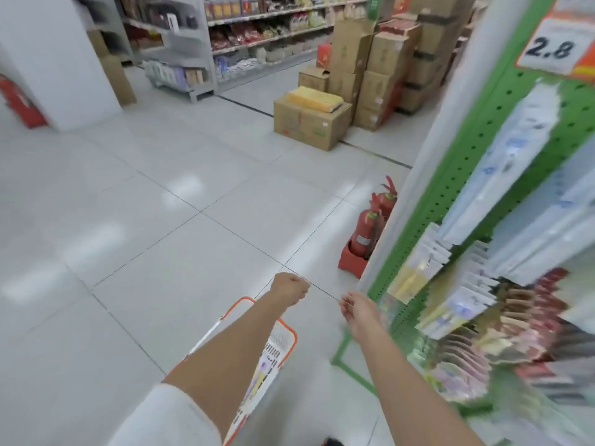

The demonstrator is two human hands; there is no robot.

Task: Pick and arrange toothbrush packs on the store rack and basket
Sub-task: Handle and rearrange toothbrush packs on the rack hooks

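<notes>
Dozens of toothbrush packs (pixel 450 304) hang in blurred rows on the green rack (pixel 450 194), just beside the right hand (pixel 359 312), its fingers loose and empty. The left hand (pixel 291 289) is clenched on nothing above the orange basket (pixel 283 346). Likely light, stiff cards with slick fronts, the packs look best pinched near the top edge.

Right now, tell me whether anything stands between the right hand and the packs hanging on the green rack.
Nothing visible does. The right hand is in open air beside the green rack, with the hanging packs just beyond it. The basket hangs off to the other side, and the fire extinguishers stand farther off.
</notes>
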